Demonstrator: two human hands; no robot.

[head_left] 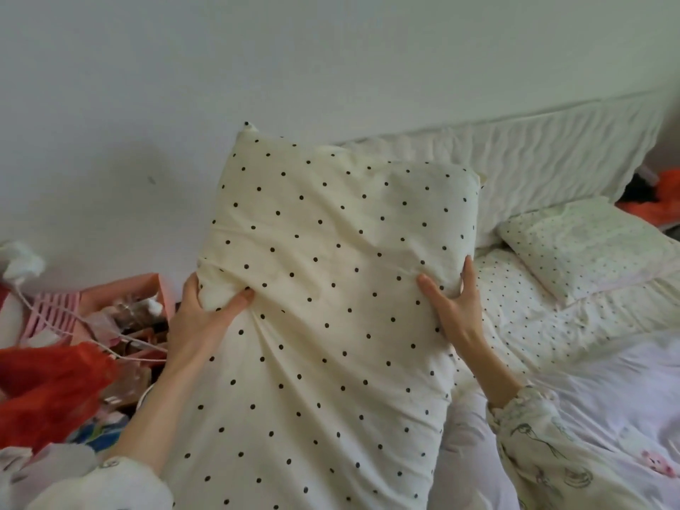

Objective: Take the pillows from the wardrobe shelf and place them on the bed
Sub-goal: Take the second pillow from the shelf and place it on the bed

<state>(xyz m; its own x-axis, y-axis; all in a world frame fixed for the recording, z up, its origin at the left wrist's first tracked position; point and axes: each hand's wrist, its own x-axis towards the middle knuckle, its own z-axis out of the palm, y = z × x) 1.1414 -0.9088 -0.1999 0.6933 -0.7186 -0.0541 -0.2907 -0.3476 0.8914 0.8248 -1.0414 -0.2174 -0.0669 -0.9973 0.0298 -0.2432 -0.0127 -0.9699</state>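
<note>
Far left clutter: a pink basket (55, 311) and a red bag (48, 392) lie heaped beside the bed, with white cords across them.
Left hand (200, 318): it grips the left edge of the pillow, thumb pressed into the front, fingers curled behind the fabric.
Dotted pillow (331, 307): cream with black dots, held upright in the middle of the view, in front of the white wall (257, 60). Its lower end hangs down between both forearms.
Right hand (454, 307): it grasps the pillow's right edge, thumb on the front, fingers wrapped round the side.
Right sleeve (533, 443): pale, printed fabric.
Bed (607, 380): white bedding lies to the right, under and behind the pillow.
Second pillow (588, 248): small-dotted, it lies flat on the bed near the white padded headboard (533, 163).
Far right: something orange (658, 204) beyond the bed, blurred.
</note>
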